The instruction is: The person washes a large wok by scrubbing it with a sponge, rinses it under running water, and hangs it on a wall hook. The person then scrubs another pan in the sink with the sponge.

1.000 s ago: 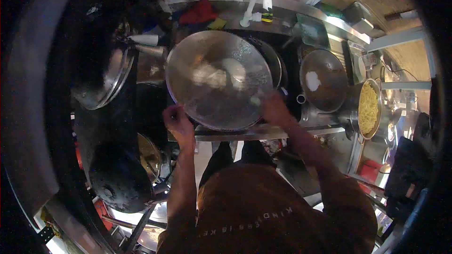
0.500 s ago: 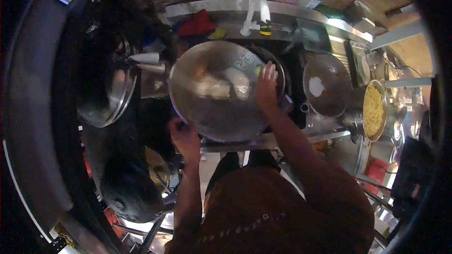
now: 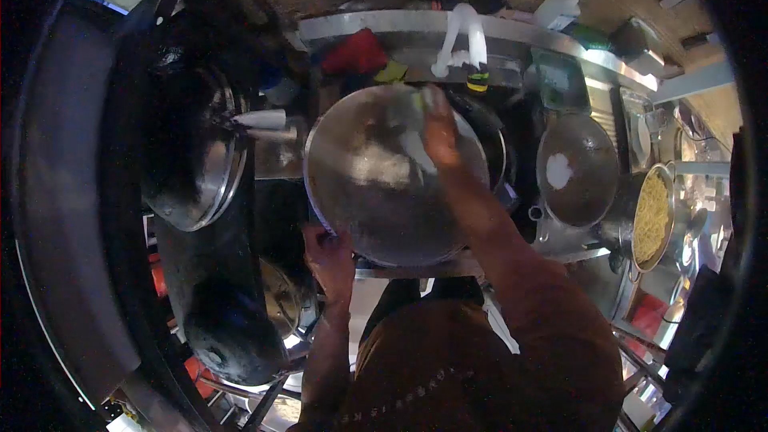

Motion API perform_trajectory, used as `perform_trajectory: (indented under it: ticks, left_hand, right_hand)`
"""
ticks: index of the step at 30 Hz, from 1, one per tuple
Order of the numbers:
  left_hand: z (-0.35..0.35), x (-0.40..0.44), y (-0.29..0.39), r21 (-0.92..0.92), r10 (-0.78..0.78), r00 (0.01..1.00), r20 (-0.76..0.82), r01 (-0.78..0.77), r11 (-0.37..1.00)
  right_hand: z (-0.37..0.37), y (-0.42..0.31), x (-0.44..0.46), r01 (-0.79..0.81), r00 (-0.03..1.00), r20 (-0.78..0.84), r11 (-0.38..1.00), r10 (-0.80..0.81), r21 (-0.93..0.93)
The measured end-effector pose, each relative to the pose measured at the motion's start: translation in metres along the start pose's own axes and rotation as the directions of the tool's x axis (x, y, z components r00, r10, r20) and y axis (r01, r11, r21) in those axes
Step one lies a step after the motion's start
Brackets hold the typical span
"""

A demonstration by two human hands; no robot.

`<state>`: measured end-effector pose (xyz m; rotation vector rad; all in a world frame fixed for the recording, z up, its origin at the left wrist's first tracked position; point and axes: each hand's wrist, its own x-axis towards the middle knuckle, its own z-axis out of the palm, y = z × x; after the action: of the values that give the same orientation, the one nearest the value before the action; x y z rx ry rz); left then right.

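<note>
A large round metal pan (image 3: 376,208) lies in front of me, its wide surface wet and shiny. My left hand (image 3: 330,252) grips the pan's rim at the lower left, its fingers closed. Near the pan's upper right edge, my right hand (image 3: 438,132) presses a small greenish pad (image 3: 418,101) against the surface. That hand is blurred, and the pad is partly hidden by the fingers.
A white faucet (image 3: 462,40) stands behind the pan, with a red cloth (image 3: 356,53) to its left. On the right are a bowl (image 3: 588,188) holding something white and a colander of noodles (image 3: 652,220). Large dark pans (image 3: 180,152) stand at left.
My right hand has moved from the pan's lower right edge up to its upper right part. My left hand stays at the lower left rim. The whole view has shifted.
</note>
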<state>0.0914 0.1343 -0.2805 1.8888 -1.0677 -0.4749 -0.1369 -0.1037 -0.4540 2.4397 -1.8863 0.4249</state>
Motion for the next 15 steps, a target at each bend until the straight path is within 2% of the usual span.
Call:
perform_trajectory:
  ticks: [2,4,7,8,9,10,11,12,13,15]
  left_hand:
    - [-0.007,-0.007,-0.002,-0.032,-0.151,0.987,0.064,0.153,0.988]
    - [-0.007,-0.011,0.012,-0.08,-0.111,0.993,0.028,0.113,0.99]
    - [-0.008,-0.016,0.015,-0.049,-0.128,0.991,0.043,0.13,0.99]
    - [-0.009,-0.015,0.015,-0.019,-0.144,0.988,0.054,0.146,0.989]
    - [-0.009,-0.014,0.013,-0.009,-0.129,0.991,0.04,0.13,0.991]
    - [-0.009,-0.015,0.011,0.003,-0.116,0.993,0.029,0.115,0.993]
    - [-0.008,-0.015,0.01,0.014,-0.101,0.995,0.022,0.101,0.995]
    - [-0.009,-0.016,0.01,0.018,-0.104,0.994,0.036,0.103,0.994]
    - [-0.01,-0.017,0.01,0.018,-0.105,0.993,0.053,0.104,0.994]
    - [-0.009,-0.016,0.018,0.008,-0.108,0.992,0.068,0.108,0.994]
  right_hand:
    - [-0.016,0.003,-0.018,-0.219,0.972,0.083,0.976,0.218,0.002]
    - [-0.008,0.004,-0.028,-0.412,0.905,0.126,0.911,0.407,0.014]
    - [0.053,-0.015,-0.001,-0.279,0.948,0.081,0.926,0.308,-0.254]
    - [0.068,-0.023,0.008,-0.202,0.974,-0.001,0.869,0.226,-0.452]
    - [0.086,-0.03,0.016,-0.161,0.987,-0.082,0.754,0.141,-0.637]
    - [0.063,-0.058,0.029,-0.196,0.98,-0.102,0.927,0.172,-0.321]
    - [0.05,-0.083,0.038,-0.208,0.972,-0.108,0.978,0.21,0.035]
    - [0.054,-0.102,0.045,-0.341,0.917,-0.023,0.814,0.397,0.47]
    - [0.062,-0.116,0.056,-0.412,0.842,0.136,0.459,0.521,0.787]
    - [0.07,-0.13,0.063,-0.266,0.884,0.034,0.444,0.465,0.856]
